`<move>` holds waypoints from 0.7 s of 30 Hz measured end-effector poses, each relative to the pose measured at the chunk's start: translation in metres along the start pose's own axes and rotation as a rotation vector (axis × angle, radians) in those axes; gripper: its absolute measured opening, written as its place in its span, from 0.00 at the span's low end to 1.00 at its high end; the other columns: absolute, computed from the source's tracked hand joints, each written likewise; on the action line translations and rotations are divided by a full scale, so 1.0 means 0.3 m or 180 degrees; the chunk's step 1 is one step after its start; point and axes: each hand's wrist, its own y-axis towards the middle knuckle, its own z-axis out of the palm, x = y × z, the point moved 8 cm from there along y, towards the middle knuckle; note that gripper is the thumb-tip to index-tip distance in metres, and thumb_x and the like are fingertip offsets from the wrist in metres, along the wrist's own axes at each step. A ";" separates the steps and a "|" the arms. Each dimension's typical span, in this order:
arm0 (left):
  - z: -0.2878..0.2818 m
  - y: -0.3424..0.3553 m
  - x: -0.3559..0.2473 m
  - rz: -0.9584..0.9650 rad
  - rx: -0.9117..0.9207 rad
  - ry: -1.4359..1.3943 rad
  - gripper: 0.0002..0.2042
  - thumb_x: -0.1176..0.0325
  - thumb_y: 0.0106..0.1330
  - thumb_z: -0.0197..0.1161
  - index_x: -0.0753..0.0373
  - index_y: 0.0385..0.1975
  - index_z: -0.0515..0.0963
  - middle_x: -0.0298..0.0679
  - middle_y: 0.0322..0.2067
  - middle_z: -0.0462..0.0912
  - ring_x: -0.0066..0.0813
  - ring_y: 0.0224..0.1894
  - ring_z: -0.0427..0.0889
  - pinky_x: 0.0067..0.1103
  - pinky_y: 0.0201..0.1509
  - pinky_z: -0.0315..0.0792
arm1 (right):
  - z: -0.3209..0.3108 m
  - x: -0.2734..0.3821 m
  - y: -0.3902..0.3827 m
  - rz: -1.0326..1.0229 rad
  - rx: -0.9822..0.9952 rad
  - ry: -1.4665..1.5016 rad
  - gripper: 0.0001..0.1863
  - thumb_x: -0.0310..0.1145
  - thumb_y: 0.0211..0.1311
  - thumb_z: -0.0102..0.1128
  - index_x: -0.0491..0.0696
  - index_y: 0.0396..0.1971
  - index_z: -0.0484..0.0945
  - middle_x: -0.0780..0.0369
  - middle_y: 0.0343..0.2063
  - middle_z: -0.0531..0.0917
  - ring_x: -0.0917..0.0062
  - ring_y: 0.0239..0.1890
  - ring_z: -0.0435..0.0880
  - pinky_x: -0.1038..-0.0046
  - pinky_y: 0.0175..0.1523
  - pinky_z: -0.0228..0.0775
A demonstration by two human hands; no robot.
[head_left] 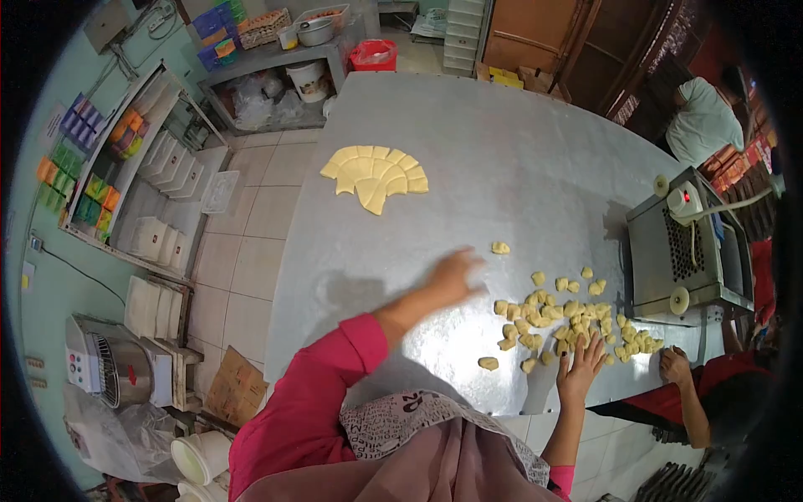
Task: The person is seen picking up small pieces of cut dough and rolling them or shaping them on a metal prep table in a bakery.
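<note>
Over the metal table [452, 134] my left hand [456, 276] is stretched forward, its fingers smeared by motion. A single dough piece [500, 248] lies just beyond it. My right hand [580, 372] has its fingers spread, at the near edge of a loose heap of small pale yellow dough pieces [598, 314]. Its fingertips touch or overlap some of them; what lies under the fingers is hidden. Farther off, to the left, a flat fan-shaped sheet of dough [376, 174] is cut into sections.
A metal machine [682, 251] with rollers stands at the table's right edge. Beside the heap is another person's hand [675, 366]; a second person [711, 117] is at the far right. At left are a shelf unit [125, 184], a mixer [121, 368] and a white bucket [201, 456].
</note>
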 end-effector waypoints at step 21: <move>-0.526 -0.241 1.048 -0.3240 -0.0038 -0.1372 0.12 0.64 0.62 0.56 0.66 0.38 0.76 0.39 0.29 0.78 0.28 0.28 0.78 0.23 0.27 0.74 | 0.091 0.474 -0.084 -0.0261 0.0383 0.1835 0.29 0.18 0.46 0.56 0.45 0.54 0.69 0.46 0.60 0.63 0.51 0.61 0.63 0.57 0.63 0.55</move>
